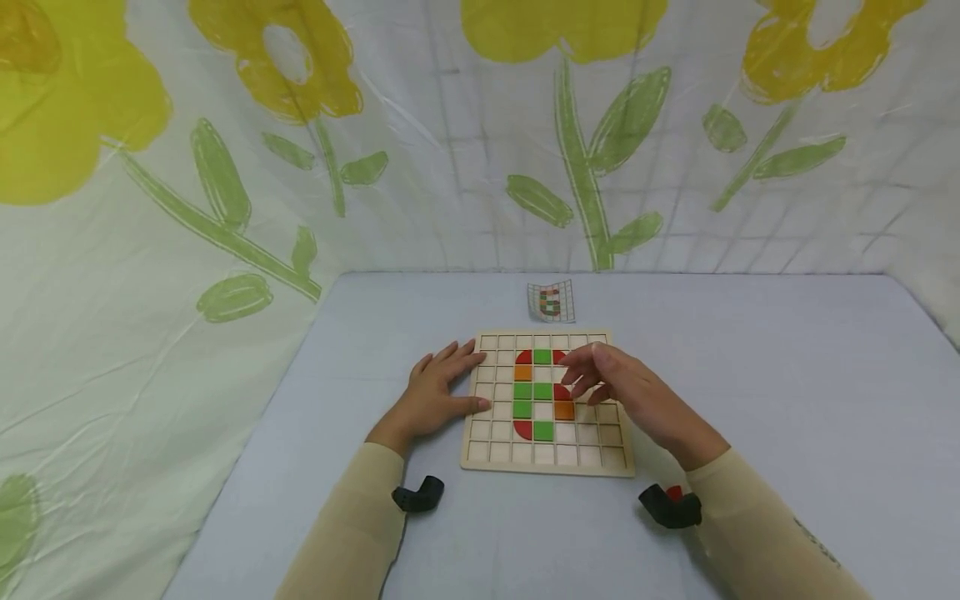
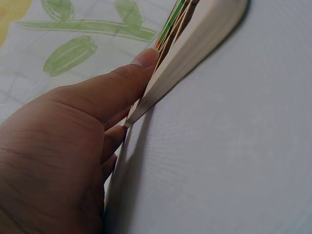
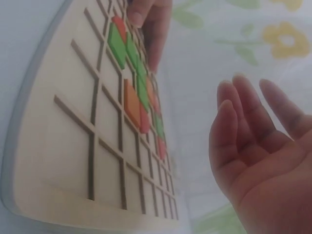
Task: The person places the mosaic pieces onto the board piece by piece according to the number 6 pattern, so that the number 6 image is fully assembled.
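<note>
A wooden grid board [image 1: 480,454] lies on the table, with red, green and orange tiles set in its middle columns. My left hand [image 1: 433,398] rests along the board's left edge with its fingers spread. In the left wrist view the left thumb [image 2: 124,83] touches the board's rim [image 2: 175,68]. My right hand [image 1: 633,392] hovers over the right part of the board, its fingers loosely bent. Nothing shows between the right fingers [image 3: 253,114] in the right wrist view. Nearby lie an orange tile [image 1: 564,411] and a red tile [image 1: 562,392], partly covered by the fingertips in the head view.
Behind the board lies a small paper card [image 1: 551,302] printed with a coloured grid pattern. A small red piece [image 1: 674,492] shows beside the black wrist device [image 1: 670,507] on the right. A flower-printed sheet [image 1: 465,167] hangs behind the pale table [image 1: 787,375].
</note>
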{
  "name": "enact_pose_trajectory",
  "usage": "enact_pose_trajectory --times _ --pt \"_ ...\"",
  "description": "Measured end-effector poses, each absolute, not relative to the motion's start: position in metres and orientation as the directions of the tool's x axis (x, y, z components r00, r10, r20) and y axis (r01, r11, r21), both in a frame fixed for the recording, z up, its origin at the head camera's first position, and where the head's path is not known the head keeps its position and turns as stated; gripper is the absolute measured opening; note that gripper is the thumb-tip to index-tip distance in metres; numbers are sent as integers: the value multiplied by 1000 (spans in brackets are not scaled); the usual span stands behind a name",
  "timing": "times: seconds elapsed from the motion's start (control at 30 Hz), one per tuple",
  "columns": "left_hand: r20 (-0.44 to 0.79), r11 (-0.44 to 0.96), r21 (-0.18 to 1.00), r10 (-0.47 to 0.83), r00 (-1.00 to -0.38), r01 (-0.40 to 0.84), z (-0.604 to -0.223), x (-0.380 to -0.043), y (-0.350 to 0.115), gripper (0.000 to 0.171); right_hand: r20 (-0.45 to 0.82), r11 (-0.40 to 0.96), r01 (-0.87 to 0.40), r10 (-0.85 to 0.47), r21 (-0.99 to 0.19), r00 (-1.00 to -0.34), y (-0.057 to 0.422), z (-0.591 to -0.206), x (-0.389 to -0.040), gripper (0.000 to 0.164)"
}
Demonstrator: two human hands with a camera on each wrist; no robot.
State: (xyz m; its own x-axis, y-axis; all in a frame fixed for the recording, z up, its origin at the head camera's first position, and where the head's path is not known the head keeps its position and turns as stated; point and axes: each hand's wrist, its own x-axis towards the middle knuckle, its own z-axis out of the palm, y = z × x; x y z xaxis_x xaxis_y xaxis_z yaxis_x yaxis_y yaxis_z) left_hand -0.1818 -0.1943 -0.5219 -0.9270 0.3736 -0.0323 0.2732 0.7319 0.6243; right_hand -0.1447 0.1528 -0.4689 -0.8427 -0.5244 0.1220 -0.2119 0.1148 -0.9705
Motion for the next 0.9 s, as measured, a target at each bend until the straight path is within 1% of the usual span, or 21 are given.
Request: enact_pose_trajectory --times 0.27,0.5,0.9 --pt "-35 731 626 374 -927 271 -523 -181 -195 86 200 98 -293 -528 -951 -825 159 -455 -143 44" --pt "-31 734 620 375 -927 276 -524 -182 -195 86 229 94 -326 -533 -941 -815 169 -446 -139 42" --pt "-27 741 612 369 -929 276 -524 -180 -195 86 159 197 -292 -502 -936 -850 196 -456 -129 37"
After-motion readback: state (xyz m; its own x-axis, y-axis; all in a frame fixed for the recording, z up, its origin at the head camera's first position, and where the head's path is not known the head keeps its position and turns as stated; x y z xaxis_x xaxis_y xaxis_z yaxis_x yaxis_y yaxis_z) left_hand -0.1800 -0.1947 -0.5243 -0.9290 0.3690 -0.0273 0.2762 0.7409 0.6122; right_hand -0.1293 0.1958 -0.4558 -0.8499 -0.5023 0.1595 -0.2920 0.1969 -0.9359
